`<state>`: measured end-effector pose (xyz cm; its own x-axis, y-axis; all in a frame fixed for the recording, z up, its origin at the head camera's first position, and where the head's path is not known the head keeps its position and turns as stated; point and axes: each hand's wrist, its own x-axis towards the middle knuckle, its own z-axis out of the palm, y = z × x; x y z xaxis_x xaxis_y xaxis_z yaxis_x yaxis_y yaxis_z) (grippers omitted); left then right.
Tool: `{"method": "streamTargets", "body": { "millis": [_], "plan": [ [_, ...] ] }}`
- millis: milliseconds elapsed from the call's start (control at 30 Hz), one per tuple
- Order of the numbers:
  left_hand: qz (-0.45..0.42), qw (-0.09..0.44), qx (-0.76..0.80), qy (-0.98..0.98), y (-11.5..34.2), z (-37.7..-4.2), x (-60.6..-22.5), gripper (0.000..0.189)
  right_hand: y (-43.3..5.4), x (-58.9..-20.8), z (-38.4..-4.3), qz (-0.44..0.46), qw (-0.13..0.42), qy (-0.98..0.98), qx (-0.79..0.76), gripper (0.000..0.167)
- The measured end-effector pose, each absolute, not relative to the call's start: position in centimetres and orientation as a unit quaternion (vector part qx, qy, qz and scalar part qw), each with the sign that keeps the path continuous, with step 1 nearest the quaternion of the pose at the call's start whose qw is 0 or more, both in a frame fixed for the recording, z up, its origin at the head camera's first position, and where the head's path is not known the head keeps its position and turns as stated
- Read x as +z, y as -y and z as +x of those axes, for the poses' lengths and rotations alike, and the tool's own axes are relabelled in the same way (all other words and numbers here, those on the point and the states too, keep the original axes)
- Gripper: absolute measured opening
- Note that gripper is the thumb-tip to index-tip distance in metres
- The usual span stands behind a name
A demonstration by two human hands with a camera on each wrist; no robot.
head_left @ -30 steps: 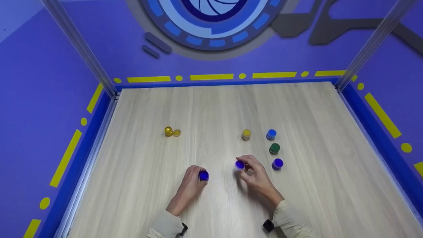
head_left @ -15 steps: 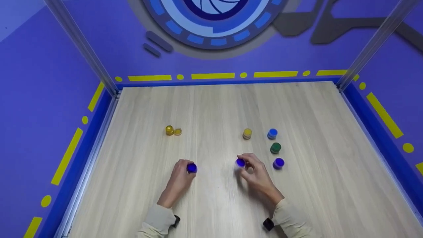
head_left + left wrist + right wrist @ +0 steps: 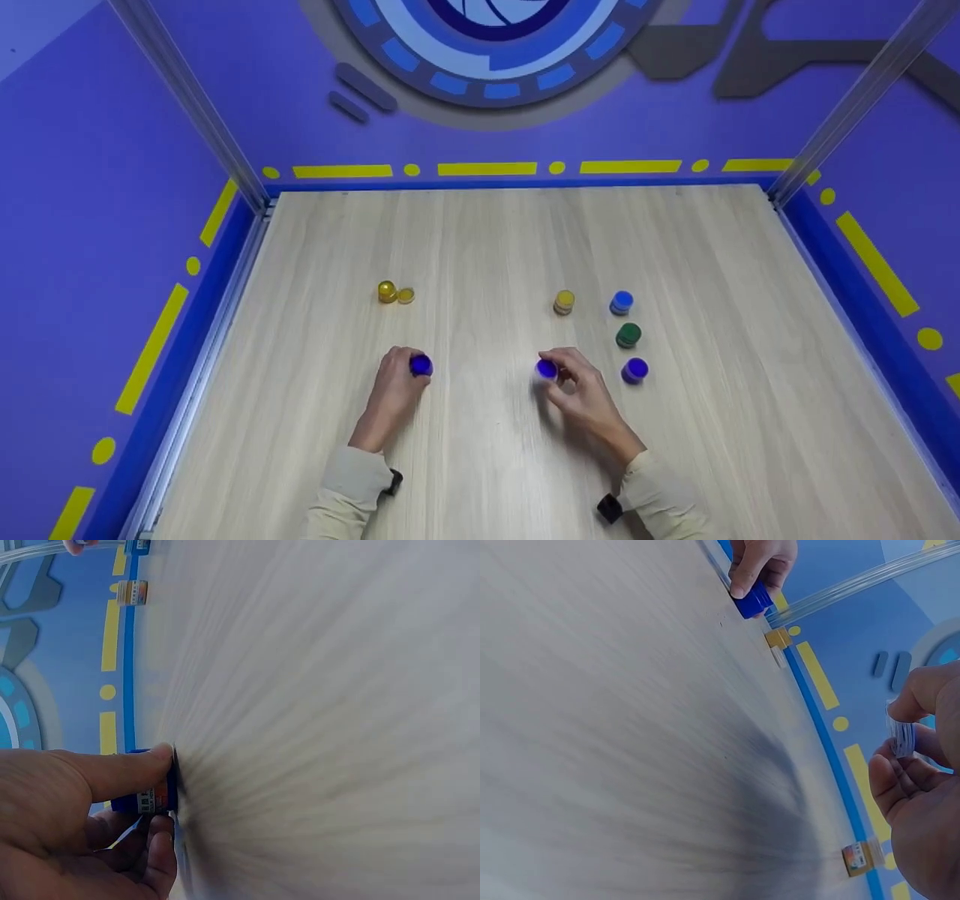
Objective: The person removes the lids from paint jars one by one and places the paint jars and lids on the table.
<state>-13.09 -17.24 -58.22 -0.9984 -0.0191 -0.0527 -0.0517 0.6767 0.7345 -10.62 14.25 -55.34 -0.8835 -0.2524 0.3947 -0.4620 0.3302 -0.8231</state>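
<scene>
In the head view my left hand [image 3: 397,386] grips a small dark-blue paint jar [image 3: 421,365] between thumb and fingers. The left wrist view shows that jar's printed label [image 3: 152,799], and its base right at the tabletop. Over to the right, my right hand [image 3: 581,390] pinches a small clear screw lid [image 3: 901,730] above the table; from above, blue shows inside it. Close beside the right hand stand a purple-blue jar [image 3: 635,370] and a dark green jar [image 3: 628,335].
Behind these are a light blue jar [image 3: 621,302] and a yellow jar [image 3: 564,302]. At the back left a gold jar [image 3: 387,292] sits next to its loose lid [image 3: 406,295]. Blue-purple panels [image 3: 510,154] wall in the wooden table [image 3: 487,240] at the back and sides.
My left hand has carried the dark-blue jar left and a little farther back across the table. The right hand keeps its hold on the lid in about the same place.
</scene>
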Motion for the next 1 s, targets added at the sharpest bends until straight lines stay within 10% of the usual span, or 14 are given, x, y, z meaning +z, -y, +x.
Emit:
{"method": "streamTargets", "body": {
  "millis": [1000],
  "plan": [
    [-0.096,-0.013,0.426,-0.899,21.8,-17.1,-58.6,0.039,-14.0,-54.7,-11.1,0.161,0.089,0.821,0.541,0.041]
  ]
}}
